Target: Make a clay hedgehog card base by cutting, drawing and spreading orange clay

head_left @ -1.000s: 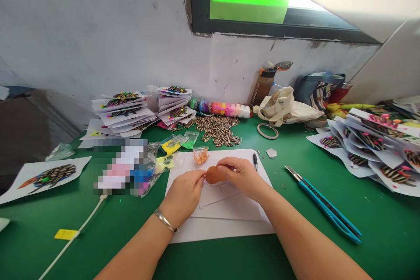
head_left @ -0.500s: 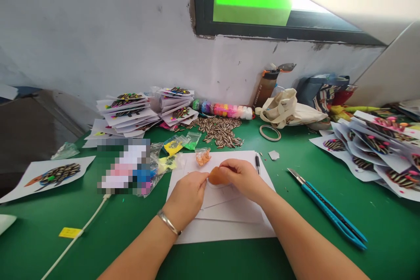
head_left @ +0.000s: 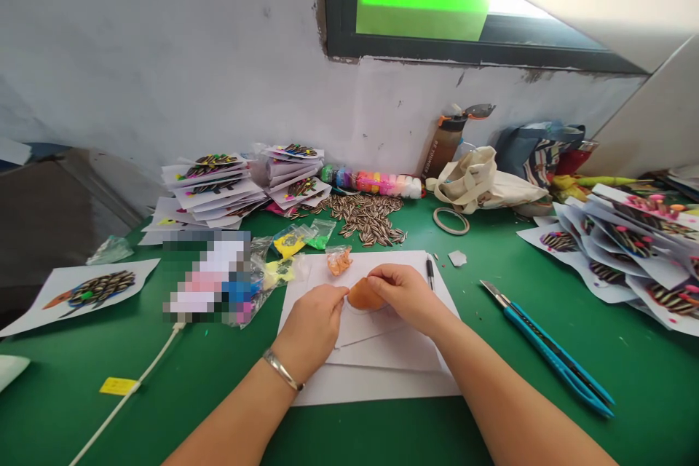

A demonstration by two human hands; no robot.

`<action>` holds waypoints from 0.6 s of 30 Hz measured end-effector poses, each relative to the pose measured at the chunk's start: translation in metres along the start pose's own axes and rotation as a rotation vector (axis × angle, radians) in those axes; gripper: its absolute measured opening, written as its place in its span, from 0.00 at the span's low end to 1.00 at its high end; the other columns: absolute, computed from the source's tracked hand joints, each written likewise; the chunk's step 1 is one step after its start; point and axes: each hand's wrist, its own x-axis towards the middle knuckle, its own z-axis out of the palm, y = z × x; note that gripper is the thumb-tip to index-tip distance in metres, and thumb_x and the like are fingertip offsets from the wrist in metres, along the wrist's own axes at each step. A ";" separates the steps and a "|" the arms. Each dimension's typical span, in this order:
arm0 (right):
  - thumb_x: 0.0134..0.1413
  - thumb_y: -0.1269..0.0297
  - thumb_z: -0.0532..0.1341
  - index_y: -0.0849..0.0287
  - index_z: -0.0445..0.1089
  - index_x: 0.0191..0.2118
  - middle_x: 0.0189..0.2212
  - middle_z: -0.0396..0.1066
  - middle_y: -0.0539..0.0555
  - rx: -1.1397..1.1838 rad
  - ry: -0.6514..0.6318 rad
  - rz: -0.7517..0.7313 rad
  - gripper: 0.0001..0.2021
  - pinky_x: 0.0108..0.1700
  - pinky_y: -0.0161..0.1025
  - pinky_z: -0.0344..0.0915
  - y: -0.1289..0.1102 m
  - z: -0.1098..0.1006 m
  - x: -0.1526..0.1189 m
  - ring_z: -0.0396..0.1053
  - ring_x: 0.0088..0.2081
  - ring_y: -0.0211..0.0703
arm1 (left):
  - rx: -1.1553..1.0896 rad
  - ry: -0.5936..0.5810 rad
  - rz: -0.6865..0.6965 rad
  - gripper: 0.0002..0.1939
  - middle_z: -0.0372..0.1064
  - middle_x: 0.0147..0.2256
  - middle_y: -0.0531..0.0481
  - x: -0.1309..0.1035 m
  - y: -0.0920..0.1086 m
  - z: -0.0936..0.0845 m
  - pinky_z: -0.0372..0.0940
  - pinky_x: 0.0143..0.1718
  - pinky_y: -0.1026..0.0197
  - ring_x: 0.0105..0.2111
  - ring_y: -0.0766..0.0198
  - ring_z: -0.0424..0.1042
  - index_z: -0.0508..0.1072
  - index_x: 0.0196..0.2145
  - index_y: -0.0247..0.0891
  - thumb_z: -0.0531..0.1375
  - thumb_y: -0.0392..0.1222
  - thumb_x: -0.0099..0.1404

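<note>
An orange-brown flattened piece of clay [head_left: 364,295] lies over a white paper [head_left: 376,382] on the green table. My left hand [head_left: 314,320], with a silver bangle at the wrist, has its closed fingertips at the piece's left edge. From the right, my right hand [head_left: 407,295] pinches the other edge of the same piece. Faint pencil lines show on the paper below it. Just beyond my hands sits a small bag of orange clay [head_left: 339,260]. A black pen [head_left: 429,273] rests on the paper's right side.
Sunflower seeds [head_left: 368,218] are heaped at the back. A blue cutter [head_left: 551,349] lies right, near a tape roll [head_left: 451,220]. Stacked seed pictures [head_left: 212,189] stand back left, others [head_left: 617,247] at right. A white cable [head_left: 131,393] crosses the left side.
The clay piece shows slightly more of its surface and looks flatter against the paper. Both hands hold nearly the same positions; the view has shifted very slightly.
</note>
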 end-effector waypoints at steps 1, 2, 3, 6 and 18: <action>0.49 0.64 0.54 0.59 0.70 0.27 0.26 0.70 0.50 -0.021 0.004 -0.002 0.09 0.30 0.33 0.57 0.001 0.000 0.000 0.63 0.29 0.38 | -0.001 0.001 0.010 0.17 0.73 0.41 0.46 0.000 0.000 0.000 0.65 0.45 0.58 0.42 0.59 0.71 0.74 0.44 0.39 0.48 0.34 0.65; 0.49 0.64 0.53 0.59 0.70 0.26 0.26 0.70 0.49 -0.038 0.002 -0.006 0.09 0.30 0.33 0.57 0.002 0.001 0.000 0.63 0.29 0.38 | -0.003 0.000 0.022 0.17 0.73 0.41 0.46 -0.001 0.000 0.001 0.65 0.45 0.58 0.42 0.59 0.71 0.74 0.43 0.39 0.48 0.34 0.65; 0.49 0.64 0.53 0.59 0.70 0.26 0.25 0.69 0.49 -0.054 0.000 -0.011 0.09 0.30 0.33 0.57 0.003 0.001 -0.001 0.63 0.29 0.38 | -0.005 0.000 0.036 0.17 0.73 0.40 0.46 -0.001 0.000 0.001 0.65 0.45 0.58 0.41 0.59 0.71 0.74 0.43 0.39 0.48 0.33 0.65; 0.49 0.63 0.52 0.58 0.69 0.24 0.23 0.67 0.49 -0.121 0.000 -0.023 0.11 0.28 0.33 0.55 0.004 0.003 -0.001 0.61 0.28 0.38 | -0.001 -0.014 0.072 0.17 0.71 0.40 0.46 -0.002 0.002 0.000 0.65 0.44 0.59 0.40 0.60 0.70 0.73 0.45 0.39 0.47 0.33 0.65; 0.48 0.59 0.57 0.57 0.71 0.29 0.23 0.70 0.50 -0.192 0.061 0.043 0.09 0.27 0.34 0.55 0.012 -0.010 0.002 0.63 0.26 0.39 | 0.125 -0.081 0.106 0.16 0.66 0.35 0.44 -0.003 0.012 0.000 0.64 0.40 0.59 0.36 0.60 0.66 0.74 0.35 0.35 0.47 0.29 0.64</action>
